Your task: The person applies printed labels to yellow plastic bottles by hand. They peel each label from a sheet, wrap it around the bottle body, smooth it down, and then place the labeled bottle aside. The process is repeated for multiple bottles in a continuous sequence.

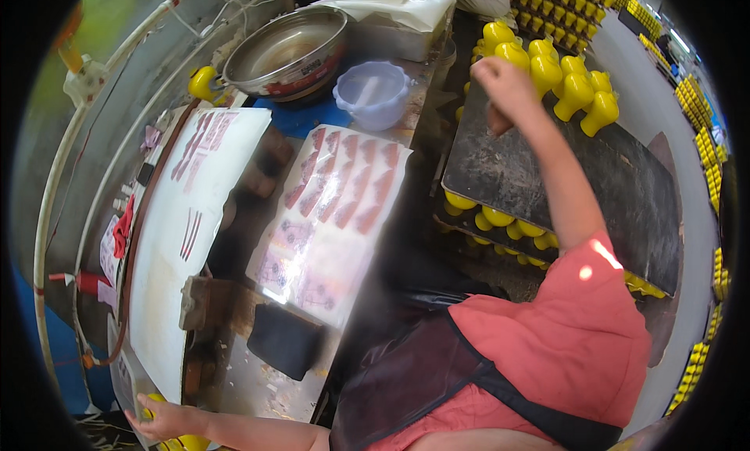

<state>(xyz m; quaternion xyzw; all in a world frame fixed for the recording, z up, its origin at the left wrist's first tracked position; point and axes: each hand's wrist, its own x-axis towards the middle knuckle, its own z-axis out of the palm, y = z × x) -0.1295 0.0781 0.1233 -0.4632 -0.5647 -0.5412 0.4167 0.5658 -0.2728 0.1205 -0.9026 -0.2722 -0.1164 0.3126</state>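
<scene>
At the lower left edge my left hand (160, 420) is curved around a glossy yellow vase (186, 443). Yellow shows between thumb and fingers and again below the wrist; the rest is hidden by the hand and the picture's rim. My right hand (504, 91) is stretched far out over a dark board (539, 166), with its fingers curled in. Whatever those fingers hold, if anything, I cannot make out. Just beyond it stand several yellow vases (574, 91) in rows, upright on the board. A sheet of red-brown printed decals (332, 216) lies on the bench before me.
A sloping white board (168, 271) with more decals is left of the sheet. Behind are a large metal basin (293, 52) and a pale plastic bowl (373, 95). A black block (287, 341) sits near the bench edge. Stacked yellow vases (558, 5) line the far right.
</scene>
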